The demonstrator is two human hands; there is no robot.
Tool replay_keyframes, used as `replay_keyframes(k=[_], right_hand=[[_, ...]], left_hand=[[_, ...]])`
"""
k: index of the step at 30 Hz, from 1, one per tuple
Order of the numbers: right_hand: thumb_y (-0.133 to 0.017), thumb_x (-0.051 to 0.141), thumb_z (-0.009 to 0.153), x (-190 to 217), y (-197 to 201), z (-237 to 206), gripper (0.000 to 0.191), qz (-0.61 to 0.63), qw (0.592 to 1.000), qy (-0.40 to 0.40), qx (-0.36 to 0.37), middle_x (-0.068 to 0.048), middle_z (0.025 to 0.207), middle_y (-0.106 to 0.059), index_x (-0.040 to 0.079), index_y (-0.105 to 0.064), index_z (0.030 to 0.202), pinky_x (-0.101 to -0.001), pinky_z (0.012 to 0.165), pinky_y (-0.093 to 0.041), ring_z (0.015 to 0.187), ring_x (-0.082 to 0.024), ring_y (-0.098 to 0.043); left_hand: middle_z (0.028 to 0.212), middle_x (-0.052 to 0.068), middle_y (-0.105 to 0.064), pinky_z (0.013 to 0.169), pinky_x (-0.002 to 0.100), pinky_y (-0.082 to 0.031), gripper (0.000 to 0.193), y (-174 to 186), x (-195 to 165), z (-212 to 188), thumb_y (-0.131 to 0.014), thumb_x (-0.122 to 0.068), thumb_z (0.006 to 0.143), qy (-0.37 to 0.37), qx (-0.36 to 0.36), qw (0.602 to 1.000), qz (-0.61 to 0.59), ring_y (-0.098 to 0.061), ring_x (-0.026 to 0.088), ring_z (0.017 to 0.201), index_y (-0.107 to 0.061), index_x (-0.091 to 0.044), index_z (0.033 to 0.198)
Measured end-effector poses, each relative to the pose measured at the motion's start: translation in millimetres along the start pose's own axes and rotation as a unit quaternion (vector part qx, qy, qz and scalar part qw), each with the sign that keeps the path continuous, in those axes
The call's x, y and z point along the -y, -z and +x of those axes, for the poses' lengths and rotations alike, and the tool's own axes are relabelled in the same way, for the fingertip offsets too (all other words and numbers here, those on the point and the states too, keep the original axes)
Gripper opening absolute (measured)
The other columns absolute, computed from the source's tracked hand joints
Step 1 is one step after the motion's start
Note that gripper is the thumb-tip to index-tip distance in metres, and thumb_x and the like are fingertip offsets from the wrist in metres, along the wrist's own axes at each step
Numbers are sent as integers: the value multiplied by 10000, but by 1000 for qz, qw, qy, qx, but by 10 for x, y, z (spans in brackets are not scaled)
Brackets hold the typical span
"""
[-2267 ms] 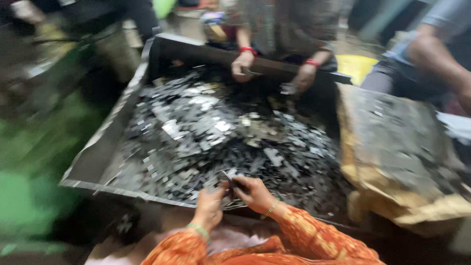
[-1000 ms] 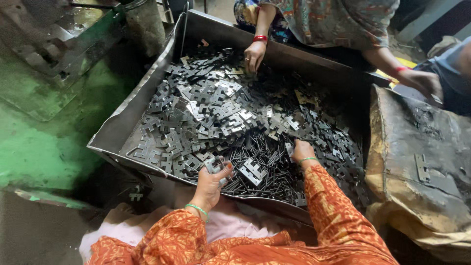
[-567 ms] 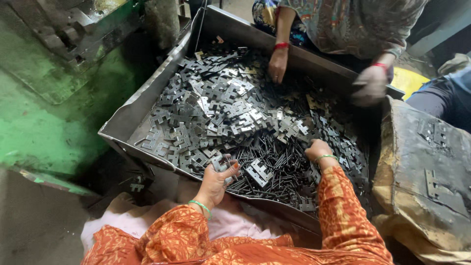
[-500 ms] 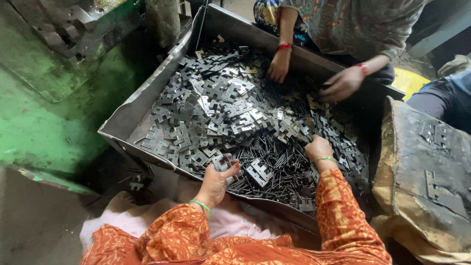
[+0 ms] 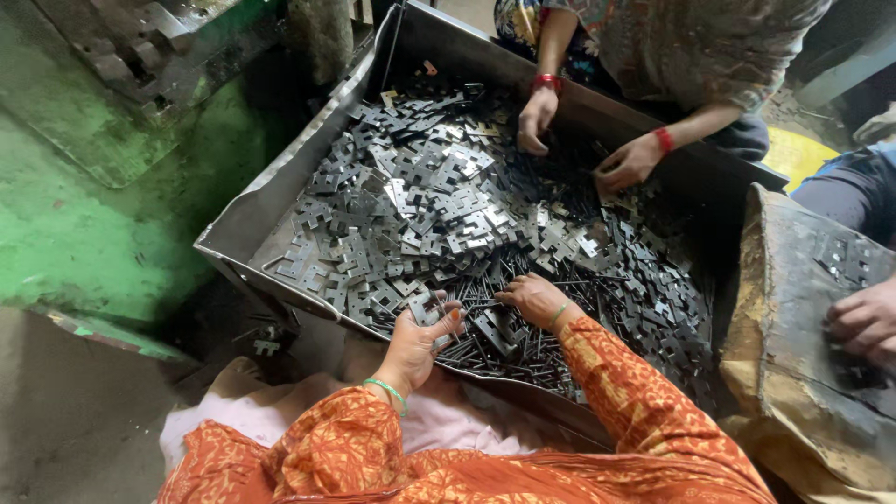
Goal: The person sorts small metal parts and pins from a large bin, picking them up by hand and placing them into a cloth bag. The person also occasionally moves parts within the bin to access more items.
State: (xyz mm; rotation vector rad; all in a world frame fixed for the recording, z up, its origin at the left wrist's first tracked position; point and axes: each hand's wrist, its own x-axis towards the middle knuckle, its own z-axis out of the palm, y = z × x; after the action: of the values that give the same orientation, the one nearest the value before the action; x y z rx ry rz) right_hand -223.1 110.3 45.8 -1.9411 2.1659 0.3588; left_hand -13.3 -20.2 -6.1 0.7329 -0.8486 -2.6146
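- Head view: left hand (image 5: 417, 338), at the near rim of the metal tray (image 5: 245, 229), fingers curled and pinching a small stack of flat stamped plates (image 5: 422, 310).
- Plates: dark grey, thin, notched and cross-like in outline, heaped with thin rods across the tray floor.
- Right hand (image 5: 534, 297), palm down on the heap just beside the left, fingers loosely spread, gripping nothing visible.
- Far side: another person's two hands (image 5: 536, 119) among the plates.
- Right edge: a further hand (image 5: 863, 322) on a worn sack (image 5: 793, 373).

A few flat metal pieces (image 5: 422, 308) are gripped in the left hand (image 5: 417, 342) at the near rim of the metal tray (image 5: 245, 222); the right hand (image 5: 534, 297) is laid open on the pile (image 5: 448, 201) inside it.
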Motion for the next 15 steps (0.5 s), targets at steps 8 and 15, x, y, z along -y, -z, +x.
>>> replay_keyframes(k=[8, 15], right_hand=[[-554, 86, 935, -9, 180, 20, 306, -80, 995, 48, 38, -41, 1085, -716, 138, -669, 1214, -384, 998, -461, 1101, -217, -649], [-552, 63, 924, 9, 179, -83, 265, -103, 992, 54, -57, -150, 1035, -681, 18, -616, 1177, -414, 933, -484, 1028, -293, -643]], left_hand=[[1080, 74, -734, 771, 343, -603, 526, -2, -21, -14, -799, -55, 820, -3, -7, 1000, 8, -730, 207, 957, -543, -65, 1279], [1084, 79, -729, 808, 364, -613, 516, -30, -31, -13, -800, -66, 817, -11, -2, 1000, 2, -726, 217, 987, -552, -79, 1269]])
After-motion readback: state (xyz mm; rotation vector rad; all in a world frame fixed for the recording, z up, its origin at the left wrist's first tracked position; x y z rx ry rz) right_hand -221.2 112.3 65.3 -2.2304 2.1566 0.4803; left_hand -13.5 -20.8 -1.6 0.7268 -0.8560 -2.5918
